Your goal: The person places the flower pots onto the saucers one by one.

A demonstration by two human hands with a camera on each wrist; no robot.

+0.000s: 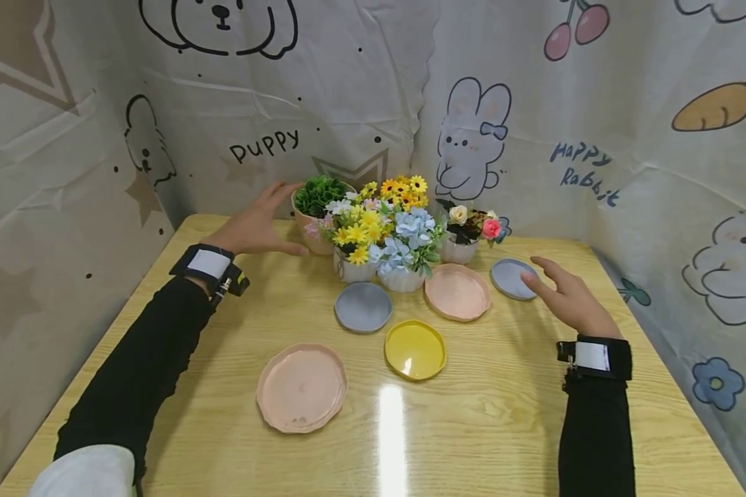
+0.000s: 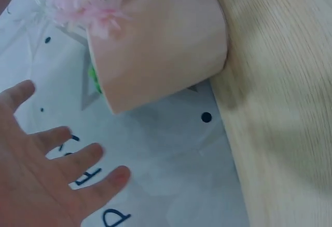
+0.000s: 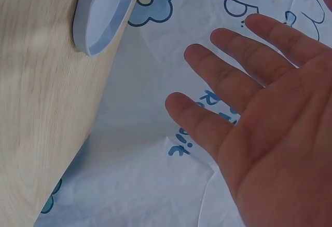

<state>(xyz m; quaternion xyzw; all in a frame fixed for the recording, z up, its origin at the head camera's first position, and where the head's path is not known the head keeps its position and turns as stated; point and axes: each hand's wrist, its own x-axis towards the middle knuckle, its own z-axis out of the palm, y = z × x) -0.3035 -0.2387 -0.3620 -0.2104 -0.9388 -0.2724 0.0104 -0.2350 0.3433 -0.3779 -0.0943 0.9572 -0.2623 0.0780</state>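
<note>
My left hand (image 1: 257,224) is beside a peach flower pot (image 2: 161,45) with a leafy green plant (image 1: 320,197), at the back left of the table. In the left wrist view its fingers are spread, with a gap between them and the pot. Over at the right, my right hand (image 1: 572,300) hovers by a small blue-grey saucer (image 1: 511,279), holding nothing. The right wrist view shows its fingers extended, apart from the saucer's rim. Next to the peach pot stand potted yellow daisies (image 1: 359,235) and blue flowers (image 1: 404,238).
Orange-yellow flowers (image 1: 404,192) and a white pot of roses (image 1: 460,248) stand at the back. Nearer lie a grey saucer (image 1: 363,308), a pink saucer (image 1: 458,293), a yellow saucer (image 1: 415,351) and a larger pink saucer (image 1: 302,388). Printed cloth (image 1: 348,90) hangs behind the table.
</note>
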